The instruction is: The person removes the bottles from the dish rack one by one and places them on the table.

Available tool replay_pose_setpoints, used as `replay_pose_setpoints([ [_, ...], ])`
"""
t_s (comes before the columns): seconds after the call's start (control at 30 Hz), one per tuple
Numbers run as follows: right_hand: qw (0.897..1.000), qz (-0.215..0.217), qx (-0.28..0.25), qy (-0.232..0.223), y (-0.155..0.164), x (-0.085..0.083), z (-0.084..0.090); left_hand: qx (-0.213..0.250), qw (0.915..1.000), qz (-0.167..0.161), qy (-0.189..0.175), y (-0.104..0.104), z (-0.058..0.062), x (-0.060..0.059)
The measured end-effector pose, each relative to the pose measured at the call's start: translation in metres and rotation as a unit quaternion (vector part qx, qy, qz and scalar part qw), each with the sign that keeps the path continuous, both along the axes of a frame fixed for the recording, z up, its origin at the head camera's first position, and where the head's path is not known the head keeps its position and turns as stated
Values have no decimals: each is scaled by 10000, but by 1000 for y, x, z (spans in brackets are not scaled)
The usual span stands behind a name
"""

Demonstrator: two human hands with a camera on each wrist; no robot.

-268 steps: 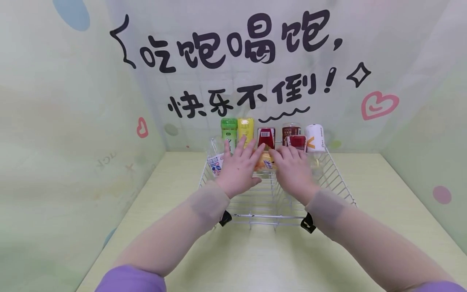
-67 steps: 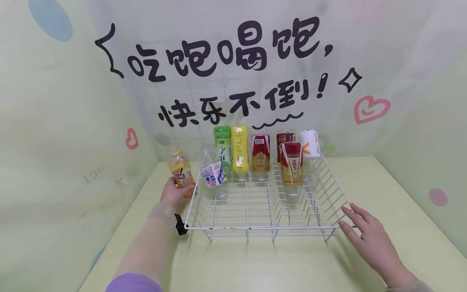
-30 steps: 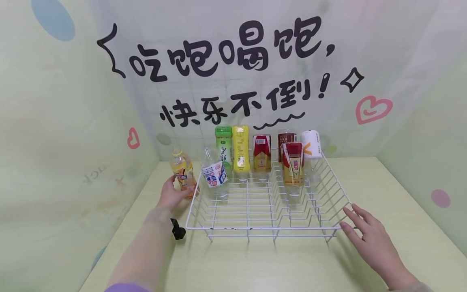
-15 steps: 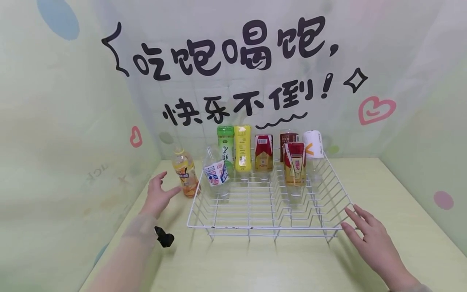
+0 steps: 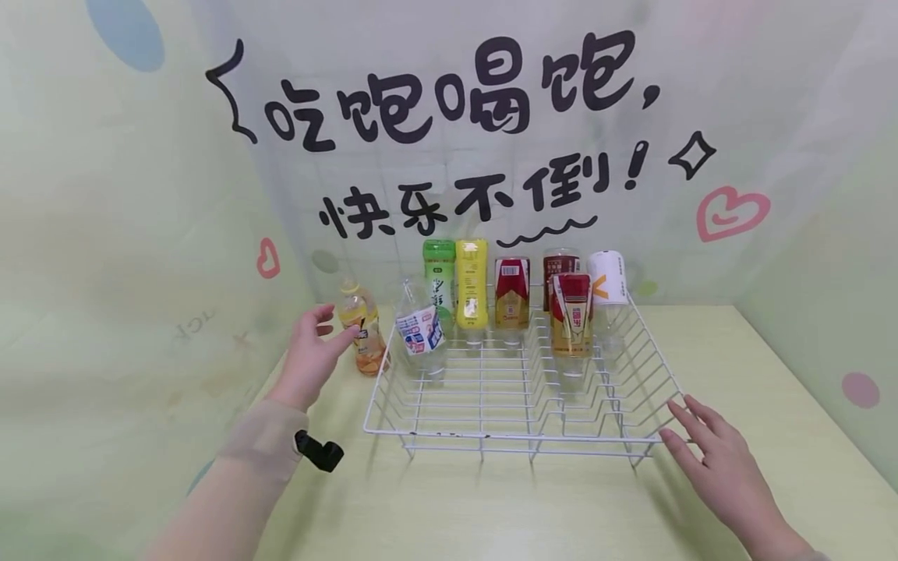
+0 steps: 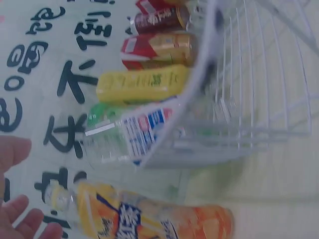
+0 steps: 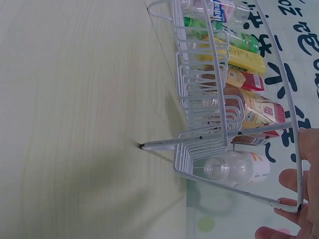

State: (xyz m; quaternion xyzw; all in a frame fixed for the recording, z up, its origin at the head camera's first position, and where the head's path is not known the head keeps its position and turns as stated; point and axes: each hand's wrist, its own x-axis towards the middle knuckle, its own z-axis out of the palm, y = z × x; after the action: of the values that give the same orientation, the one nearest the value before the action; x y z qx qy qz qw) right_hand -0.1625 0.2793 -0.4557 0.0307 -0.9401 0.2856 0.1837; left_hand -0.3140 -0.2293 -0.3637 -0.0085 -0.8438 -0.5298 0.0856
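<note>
Left hand (image 5: 309, 360) hovering beside orange bottle (image 5: 362, 329), fingers released. Right hand (image 5: 722, 467) flat, steadying rack (image 5: 519, 436). Next: likely reaching for another bottle.

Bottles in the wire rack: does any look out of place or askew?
Yes. The orange-drink bottle stands upright on the table outside the rack, by the left hand, and the clear bottle beside it leans.

Your left hand (image 6: 15, 209) sits at the frame edge, fingers loose, just beside the orange drink bottle's (image 6: 149, 221) cap end. Bottle stands outside the wire rack (image 6: 209, 74). Clear bottle (image 6: 129, 137), yellow bottle (image 6: 142, 84), red-gold bottle (image 6: 157, 50) lined up in the rack.
</note>
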Motion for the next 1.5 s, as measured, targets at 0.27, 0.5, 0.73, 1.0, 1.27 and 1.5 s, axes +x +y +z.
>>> replay_pose_setpoints([
  [0.27,10000,28,15,-91,0,1,1,1016,9920,-389,-647,46,16,8],
  [0.5,9998,23,46,-168,1,2,0,1930,9749,103,-1107,90,13,-1],
  [0.73,9998,2,3,-185,3,3,-2,2668,9518,832,-1261,125,-3,-11],
  [1.0,9998,16,-14,-191,3,2,-2,2330,9448,1813,-1420,140,-18,-17],
  [1.27,9999,-2,-1,-113,2,2,-1,1460,9458,2582,-1326,158,-27,-24],
  [1.5,9999,-16,7,-107,2,2,-1,1807,9273,3084,-1108,172,-33,-32],
])
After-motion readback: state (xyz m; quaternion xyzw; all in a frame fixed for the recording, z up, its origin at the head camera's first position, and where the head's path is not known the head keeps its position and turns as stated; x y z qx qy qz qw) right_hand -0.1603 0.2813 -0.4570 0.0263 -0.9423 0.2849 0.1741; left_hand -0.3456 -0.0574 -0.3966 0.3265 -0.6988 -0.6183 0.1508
